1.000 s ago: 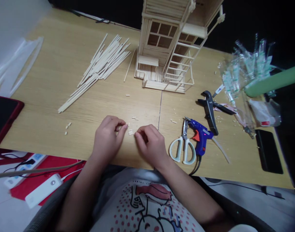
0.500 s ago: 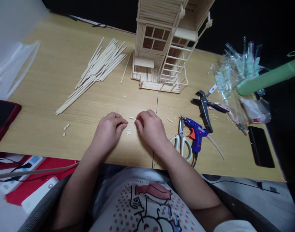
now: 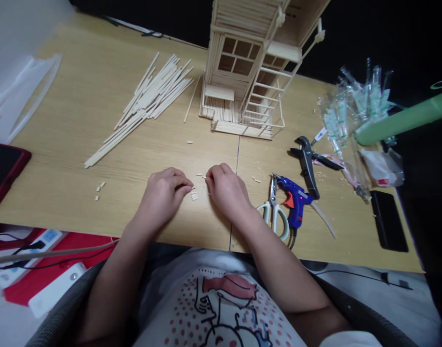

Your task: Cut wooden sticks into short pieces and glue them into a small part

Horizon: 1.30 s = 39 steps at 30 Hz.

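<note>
Pale wood desktop [image 3: 61,120], logged from left to right. We note a red-framed black phone [image 3: 0,173] at the far left edge, then a loose bundle of thin pale wooden sticks [image 3: 148,103], with a few cut bits [image 3: 99,190] below it. The left hand [image 3: 163,197] lies curled, fingers closed toward the thumb; the right hand [image 3: 228,193] is curled likewise, facing it. Tiny pale stick offcuts [image 3: 194,196] sit on the desk between them, just beside the fingertips; whether either hand grips one we cannot tell. Behind stands a tall pale stick model house [image 3: 238,62]. To the right: white-handled scissors [image 3: 273,217], a blue glue gun [image 3: 296,205], a black clamp [image 3: 307,161], a clear plastic bag [image 3: 351,111]. We judge the step in hand to be fine fingertip work on the offcuts; pieces this small call for a slow, steady pinch.
</note>
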Tool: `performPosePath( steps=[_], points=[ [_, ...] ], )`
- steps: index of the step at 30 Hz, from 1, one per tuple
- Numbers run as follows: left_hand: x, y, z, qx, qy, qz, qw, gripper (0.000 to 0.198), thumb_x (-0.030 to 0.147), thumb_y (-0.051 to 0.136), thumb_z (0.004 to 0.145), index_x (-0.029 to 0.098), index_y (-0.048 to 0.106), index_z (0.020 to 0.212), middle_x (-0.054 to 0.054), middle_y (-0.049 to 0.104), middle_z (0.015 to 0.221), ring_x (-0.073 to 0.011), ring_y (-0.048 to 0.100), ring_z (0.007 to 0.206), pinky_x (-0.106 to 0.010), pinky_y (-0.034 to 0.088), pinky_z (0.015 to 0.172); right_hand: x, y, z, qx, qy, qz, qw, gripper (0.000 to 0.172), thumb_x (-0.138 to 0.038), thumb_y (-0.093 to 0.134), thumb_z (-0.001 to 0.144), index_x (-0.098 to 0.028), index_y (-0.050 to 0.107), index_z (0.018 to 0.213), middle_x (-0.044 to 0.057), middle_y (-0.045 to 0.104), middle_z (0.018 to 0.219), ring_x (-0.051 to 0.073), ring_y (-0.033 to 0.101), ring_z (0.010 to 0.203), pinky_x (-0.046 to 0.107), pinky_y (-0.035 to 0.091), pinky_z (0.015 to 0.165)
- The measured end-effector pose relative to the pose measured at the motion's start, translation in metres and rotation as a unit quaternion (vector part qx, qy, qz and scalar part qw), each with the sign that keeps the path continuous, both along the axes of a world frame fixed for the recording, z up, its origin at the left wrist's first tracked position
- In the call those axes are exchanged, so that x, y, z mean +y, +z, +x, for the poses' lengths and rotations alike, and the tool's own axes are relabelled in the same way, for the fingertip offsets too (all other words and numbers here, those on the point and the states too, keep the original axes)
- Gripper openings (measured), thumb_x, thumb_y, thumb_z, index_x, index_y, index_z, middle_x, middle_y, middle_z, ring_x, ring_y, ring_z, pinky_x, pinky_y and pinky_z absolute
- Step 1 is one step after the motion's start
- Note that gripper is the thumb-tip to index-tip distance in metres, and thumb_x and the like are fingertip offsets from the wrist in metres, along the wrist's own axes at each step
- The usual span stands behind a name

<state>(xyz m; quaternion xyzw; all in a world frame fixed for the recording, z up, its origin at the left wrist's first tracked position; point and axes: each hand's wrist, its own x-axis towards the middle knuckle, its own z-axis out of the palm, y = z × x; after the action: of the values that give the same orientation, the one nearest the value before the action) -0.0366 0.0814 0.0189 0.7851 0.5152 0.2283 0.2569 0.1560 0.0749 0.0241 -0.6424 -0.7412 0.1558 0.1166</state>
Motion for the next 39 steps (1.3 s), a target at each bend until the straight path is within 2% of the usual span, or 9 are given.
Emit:
performPosePath(
  steps=[6, 11, 15, 20, 39],
  points=[
    [0.001, 0.002, -0.002, -0.001, -0.022, -0.003, 1.000, 0.020, 0.028, 0.061, 0.094, 0.021, 0.080, 0.091, -0.008, 0.074, 0.098, -0.0240, 0.069, 0.094, -0.041, 0.052, 0.087, -0.004, 0.005, 0.004, 0.001, 0.017, 0.000, 1.000, 0.013, -0.020, 0.055, 0.103, -0.015, 0.067, 0.105, 0.011, 0.067, 0.105, 0.022, 0.059, 0.077, 0.033, 0.035, 0.061],
    [0.001, 0.003, -0.004, -0.008, -0.033, -0.009, 0.999, 0.022, 0.027, 0.059, 0.095, 0.021, 0.080, 0.095, -0.008, 0.073, 0.099, -0.0242, 0.068, 0.097, -0.041, 0.050, 0.089, -0.029, 0.011, 0.007, 0.040, 0.070, 0.011, 0.997, 0.015, -0.024, 0.053, 0.105, -0.016, 0.065, 0.104, 0.009, 0.066, 0.103, 0.021, 0.061, 0.081, 0.032, 0.040, 0.064],
    [0.001, 0.002, -0.005, -0.003, -0.038, -0.014, 0.999, 0.024, 0.028, 0.057, 0.097, 0.021, 0.080, 0.095, -0.007, 0.072, 0.102, -0.0243, 0.067, 0.100, -0.042, 0.049, 0.093, -0.047, 0.007, 0.003, 0.011, 0.120, -0.006, 0.993, 0.017, -0.026, 0.051, 0.106, -0.019, 0.065, 0.103, 0.007, 0.067, 0.102, 0.019, 0.061, 0.080, 0.031, 0.037, 0.062],
    [0.001, 0.002, -0.004, 0.000, -0.035, -0.018, 0.999, 0.023, 0.028, 0.057, 0.097, 0.020, 0.079, 0.094, -0.007, 0.071, 0.101, -0.0247, 0.066, 0.100, -0.043, 0.048, 0.092, -0.047, 0.000, -0.002, -0.040, 0.142, 0.003, 0.989, 0.018, -0.018, 0.048, 0.105, -0.019, 0.065, 0.105, 0.007, 0.067, 0.103, 0.019, 0.062, 0.081, 0.031, 0.034, 0.060],
    [-0.002, -0.005, -0.005, -0.014, -0.031, 0.002, 0.999, 0.022, 0.025, 0.057, 0.099, 0.023, 0.078, 0.095, -0.005, 0.069, 0.101, -0.0227, 0.064, 0.100, -0.042, 0.044, 0.092, -0.047, -0.001, -0.008, 0.047, 0.087, 0.031, 0.995, 0.011, -0.028, 0.064, 0.101, -0.017, 0.065, 0.097, 0.007, 0.067, 0.097, 0.019, 0.061, 0.080, 0.030, 0.041, 0.065]
  ],
)
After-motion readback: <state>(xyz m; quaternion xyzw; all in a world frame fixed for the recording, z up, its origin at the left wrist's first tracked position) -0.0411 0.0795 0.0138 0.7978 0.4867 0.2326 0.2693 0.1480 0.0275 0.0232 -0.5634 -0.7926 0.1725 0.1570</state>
